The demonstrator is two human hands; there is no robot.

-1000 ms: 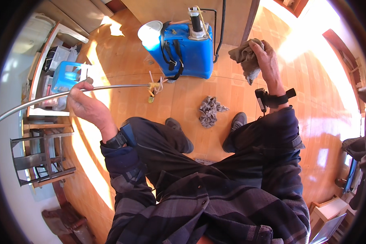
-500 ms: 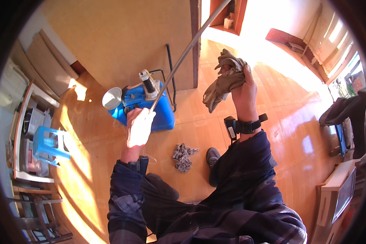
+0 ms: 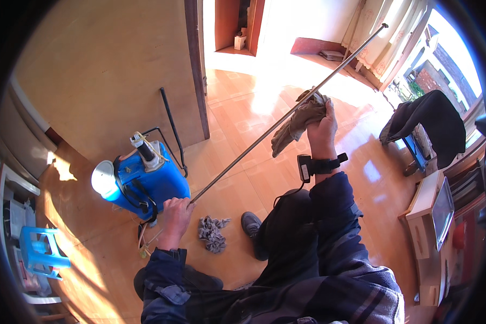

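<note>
My left hand (image 3: 176, 220) is closed round the near end of a long thin metal rod (image 3: 243, 156), probably a sprayer lance. The rod slants up to the far right and ends in a small dark tip. In my right hand (image 3: 324, 129) is a bunched grey-brown cloth (image 3: 292, 129); the rod crosses over the cloth, but I cannot tell whether they touch. Left of the rod stands a blue backpack sprayer (image 3: 167, 181) with a white lid (image 3: 105, 178), dark straps and a black bent lever (image 3: 171, 127).
A crumpled grey rag (image 3: 213, 234) lies on the tiled floor by my shoe (image 3: 250, 224). At the left is a blue plastic stool (image 3: 42, 248). A wooden door panel (image 3: 108, 65) rises behind the sprayer. A dark garment (image 3: 432, 127) and a white cabinet (image 3: 424, 221) are at the right.
My view has turned to the right. The rod has swung down to the right, its tip now showing, and lies across the cloth. My left hand has moved lower, off the sprayer.
</note>
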